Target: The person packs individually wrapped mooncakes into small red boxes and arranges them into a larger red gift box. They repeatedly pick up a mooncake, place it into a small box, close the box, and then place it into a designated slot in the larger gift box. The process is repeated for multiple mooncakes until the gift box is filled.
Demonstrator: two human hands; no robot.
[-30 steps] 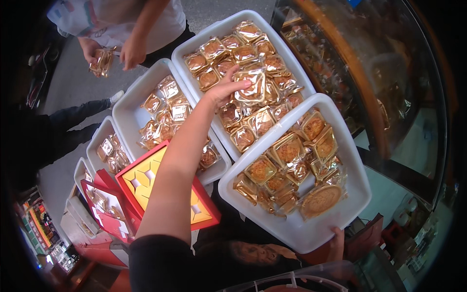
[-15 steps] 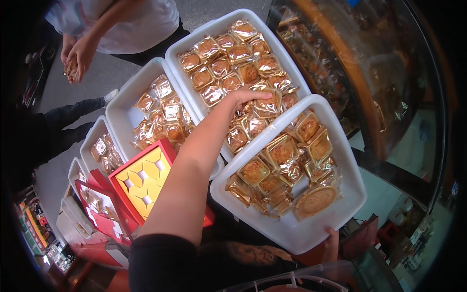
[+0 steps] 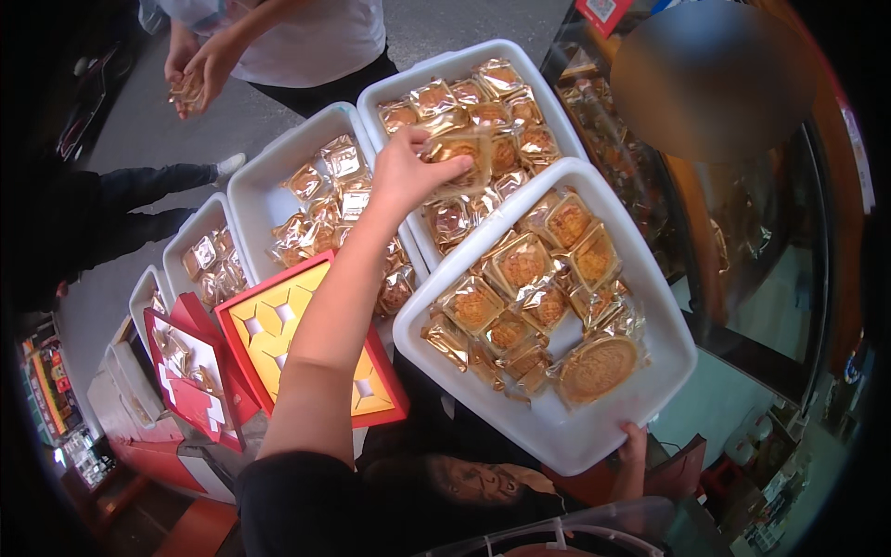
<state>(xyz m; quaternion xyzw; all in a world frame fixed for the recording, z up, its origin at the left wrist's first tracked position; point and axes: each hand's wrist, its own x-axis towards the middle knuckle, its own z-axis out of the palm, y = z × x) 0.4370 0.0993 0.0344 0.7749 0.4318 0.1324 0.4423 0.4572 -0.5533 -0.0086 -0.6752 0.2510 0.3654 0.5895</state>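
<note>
My left hand (image 3: 408, 174) is closed on a mooncake (image 3: 464, 156) in clear wrapping with a gold tray, thumb in front and fingers behind. It is over the far white plastic tub (image 3: 568, 130), which holds many more wrapped mooncakes. At the lower right, my right hand (image 3: 633, 444) grips the rim of a nearer tub (image 3: 608, 429); its fingertips are partly hidden. This nearer tub is tilted and overlaps the far one. Inside are wrapped square mooncakes (image 3: 524, 262) and one large round mooncake (image 3: 599, 367).
A red gift box (image 3: 394, 408) with a yellow slotted insert lies under my left forearm. Smaller tubs (image 3: 243, 176) of wrapped pieces line the left, beside an open red carton (image 3: 181, 381). Across stands a person (image 3: 306, 46) holding something small. A glass case (image 3: 603, 121) is on the right.
My left hand has moved left with the mooncake, bringing it up from the pile in the far tub. My right hand keeps its hold on the nearer tub. The view has shifted slightly.
</note>
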